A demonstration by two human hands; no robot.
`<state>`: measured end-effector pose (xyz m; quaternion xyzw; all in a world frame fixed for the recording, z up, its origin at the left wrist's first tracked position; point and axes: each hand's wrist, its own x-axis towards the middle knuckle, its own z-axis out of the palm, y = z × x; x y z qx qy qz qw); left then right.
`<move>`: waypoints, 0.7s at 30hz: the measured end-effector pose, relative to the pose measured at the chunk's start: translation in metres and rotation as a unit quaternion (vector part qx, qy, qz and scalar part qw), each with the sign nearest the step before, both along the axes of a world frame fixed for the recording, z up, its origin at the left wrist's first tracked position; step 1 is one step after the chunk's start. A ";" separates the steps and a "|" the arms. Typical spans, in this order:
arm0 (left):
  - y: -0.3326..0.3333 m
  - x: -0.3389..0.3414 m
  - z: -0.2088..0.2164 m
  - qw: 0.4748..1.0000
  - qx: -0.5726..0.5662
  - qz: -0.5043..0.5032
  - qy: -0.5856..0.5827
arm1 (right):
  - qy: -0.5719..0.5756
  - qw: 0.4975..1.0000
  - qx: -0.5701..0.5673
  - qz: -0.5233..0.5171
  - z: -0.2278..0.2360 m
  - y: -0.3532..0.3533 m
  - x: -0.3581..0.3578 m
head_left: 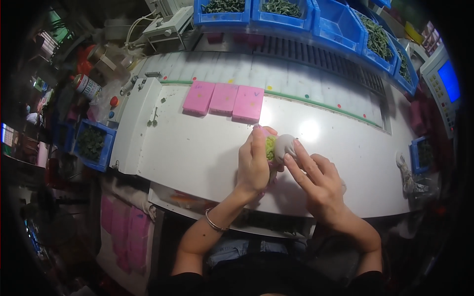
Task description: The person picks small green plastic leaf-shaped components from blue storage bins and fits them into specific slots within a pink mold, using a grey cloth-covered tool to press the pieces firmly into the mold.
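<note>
Here you are, both hands up over the white table (197,153), just in front of the pink blocks (224,98). Your left hand (254,165) is curled around the green piece (270,148), thumb up along its near side, and a little pink shows at its edge; what that pink belongs to, you can't tell. Your right hand (321,185) has the grey pad (285,147) at its fingertips, a narrow grip, two fingers laid over the top; the underside is hidden. Pad and green piece sit right against each other, or nearly so.

Watch the risk: press too hard and the green surface, crinkled as it looks, could crumble or smear. Slacken that left grip and the piece could twist under the push. And with only fingertips on a rounded pad, it could roll off.

Around you, the three blocks stand side by side just beyond your left fingers, so a forward swing could knock the right-hand one. Glare (310,129) whitens the table ahead of the pad. Loose sprigs (153,118) lie off to your left. Farther back run the grate (316,61) and the blue bins (340,27), well clear of your hands.
</note>
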<state>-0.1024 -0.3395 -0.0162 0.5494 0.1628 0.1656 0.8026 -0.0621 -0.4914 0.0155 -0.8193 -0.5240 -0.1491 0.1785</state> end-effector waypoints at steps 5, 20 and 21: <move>-0.002 0.000 0.004 0.998 -0.059 -0.029 0.015 | 0.056 0.998 0.039 -0.014 0.011 -0.005 0.002; -0.010 0.001 -0.003 0.996 -0.017 -0.069 0.046 | 0.041 0.999 0.012 0.011 0.004 -0.004 -0.003; -0.008 0.000 -0.006 0.995 -0.014 -0.079 0.052 | 0.091 0.995 0.028 0.018 0.004 -0.004 -0.002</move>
